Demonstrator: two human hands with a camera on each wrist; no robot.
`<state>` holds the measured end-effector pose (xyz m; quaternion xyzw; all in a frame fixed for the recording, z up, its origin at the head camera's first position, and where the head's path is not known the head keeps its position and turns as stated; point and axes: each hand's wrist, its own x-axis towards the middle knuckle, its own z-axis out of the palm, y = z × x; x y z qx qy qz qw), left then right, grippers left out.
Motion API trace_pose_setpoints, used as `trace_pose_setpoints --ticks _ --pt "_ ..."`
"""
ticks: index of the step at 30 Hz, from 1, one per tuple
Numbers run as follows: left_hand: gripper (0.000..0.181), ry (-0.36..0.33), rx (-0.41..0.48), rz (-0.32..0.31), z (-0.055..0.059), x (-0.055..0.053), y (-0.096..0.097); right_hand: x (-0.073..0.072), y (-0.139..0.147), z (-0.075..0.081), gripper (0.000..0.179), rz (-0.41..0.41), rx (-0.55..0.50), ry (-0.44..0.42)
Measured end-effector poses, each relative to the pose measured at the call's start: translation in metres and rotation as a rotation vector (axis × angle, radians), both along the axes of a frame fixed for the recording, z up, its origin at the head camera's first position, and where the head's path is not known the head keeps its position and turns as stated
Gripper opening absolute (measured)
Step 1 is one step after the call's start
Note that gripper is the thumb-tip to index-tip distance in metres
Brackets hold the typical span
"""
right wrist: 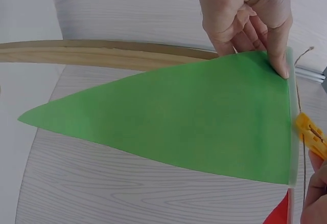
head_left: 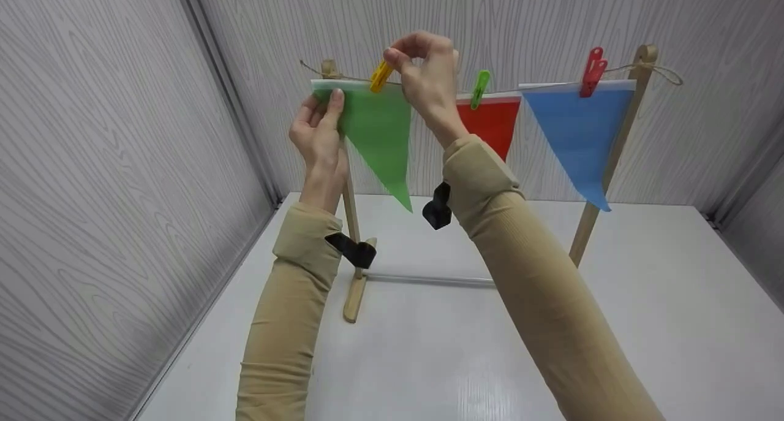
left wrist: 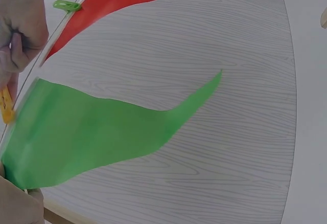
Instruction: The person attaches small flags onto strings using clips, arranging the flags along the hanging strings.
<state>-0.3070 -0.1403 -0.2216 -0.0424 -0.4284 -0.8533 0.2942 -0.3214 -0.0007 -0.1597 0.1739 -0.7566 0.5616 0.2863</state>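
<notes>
A green pennant flag with a white top band hangs at the left end of a twine line. My left hand pinches its upper left corner, thumb in front and fingers behind. The right hand pinches a yellow clothespin by its upper end. Its lower tip is right at the flag's white band and the twine, near the middle of the top edge. In the right wrist view the yellow clothespin overlaps the band's edge beside the twine.
A red pennant hangs from a green clothespin, and a blue pennant from a red clothespin. The twine runs between two wooden posts standing on a white table. Grained panels enclose the back and sides.
</notes>
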Motion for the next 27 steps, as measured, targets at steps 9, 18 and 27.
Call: trace_pose_setpoints --ticks 9,18,27 --pt "0.041 -0.029 -0.007 -0.014 0.0004 -0.0008 0.0007 0.0009 -0.0019 -0.0027 0.017 -0.010 0.058 -0.021" --pt "0.040 -0.043 -0.008 -0.014 0.0010 -0.0016 0.0045 0.0014 0.0015 -0.0030 0.015 -0.005 0.074 -0.057" --pt "0.035 -0.061 -0.007 0.014 0.0002 -0.0039 0.0058 0.0022 0.0031 -0.0029 0.016 0.025 0.068 -0.122"
